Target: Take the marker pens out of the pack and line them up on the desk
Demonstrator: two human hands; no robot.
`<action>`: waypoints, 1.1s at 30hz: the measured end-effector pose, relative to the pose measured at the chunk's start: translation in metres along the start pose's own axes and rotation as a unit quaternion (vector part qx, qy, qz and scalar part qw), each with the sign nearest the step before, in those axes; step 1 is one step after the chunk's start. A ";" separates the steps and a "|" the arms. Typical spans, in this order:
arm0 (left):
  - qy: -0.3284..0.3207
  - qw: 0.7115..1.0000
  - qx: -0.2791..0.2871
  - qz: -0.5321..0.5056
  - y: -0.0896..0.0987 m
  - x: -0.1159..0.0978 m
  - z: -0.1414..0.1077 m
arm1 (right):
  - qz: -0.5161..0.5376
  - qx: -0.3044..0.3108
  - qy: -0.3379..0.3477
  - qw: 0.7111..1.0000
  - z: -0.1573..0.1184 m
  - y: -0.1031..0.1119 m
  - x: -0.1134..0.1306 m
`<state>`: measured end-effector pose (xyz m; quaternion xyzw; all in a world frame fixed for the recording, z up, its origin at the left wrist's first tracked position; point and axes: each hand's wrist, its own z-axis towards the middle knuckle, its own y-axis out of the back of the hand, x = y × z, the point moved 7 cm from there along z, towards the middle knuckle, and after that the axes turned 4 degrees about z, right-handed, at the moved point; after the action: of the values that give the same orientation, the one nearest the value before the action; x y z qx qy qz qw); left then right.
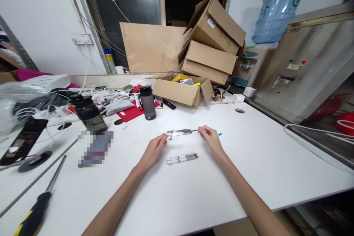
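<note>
My left hand (157, 146) is closed on the left end of a clear pen barrel (177, 135), just above the white table (221, 195). A thin dark refill (193, 130) reaches from the barrel's right end to my right hand (209, 138), whose fingers pinch its tip. Behind the barrel lies a dark-tipped pen (174, 131), partly overlapped by it. Nearer to me, between my forearms, clear pens with grey ends (181, 159) lie side by side. A small blue piece (220, 134) is right of my right hand.
A screwdriver (37, 206) lies at the front left, near a black-lidded bottle (87, 112) and a phone (23, 142). A grey bottle (148, 104) and an open cardboard box (179, 90) stand at the back. Cables clutter the back left.
</note>
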<state>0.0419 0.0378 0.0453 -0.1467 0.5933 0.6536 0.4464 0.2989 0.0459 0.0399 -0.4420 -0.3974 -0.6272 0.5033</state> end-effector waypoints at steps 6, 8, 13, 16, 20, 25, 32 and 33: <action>-0.022 0.999 0.015 0.031 -0.003 -0.006 -0.001 | -0.027 0.072 0.015 0.997 -0.006 -0.017 0.001; -0.032 0.999 0.020 0.034 -0.005 -0.009 -0.002 | -0.033 0.114 0.016 0.993 -0.010 -0.026 0.000; -0.033 0.998 0.031 0.044 -0.006 -0.011 -0.003 | -0.041 0.152 0.013 0.987 -0.015 -0.035 -0.003; -0.038 0.997 0.035 0.049 -0.006 -0.011 -0.003 | -0.045 0.156 0.009 0.987 -0.015 -0.034 -0.006; -0.040 0.997 0.036 0.058 -0.006 -0.009 -0.002 | -0.044 0.169 0.000 0.985 -0.015 -0.036 -0.009; -0.037 0.997 0.020 0.071 -0.002 -0.007 -0.001 | -0.026 0.157 -0.034 0.987 -0.013 -0.034 -0.015; -0.038 0.996 0.004 0.082 0.000 -0.003 -0.001 | 0.032 0.055 -0.023 0.998 0.001 -0.014 -0.020; -0.038 0.996 0.003 0.083 0.000 -0.003 -0.001 | 0.034 0.043 -0.026 0.998 0.002 -0.012 -0.022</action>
<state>0.0431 0.0354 0.0470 -0.0706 0.5878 0.6918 0.4134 0.2896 0.0564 0.0189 -0.4493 -0.4216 -0.5802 0.5327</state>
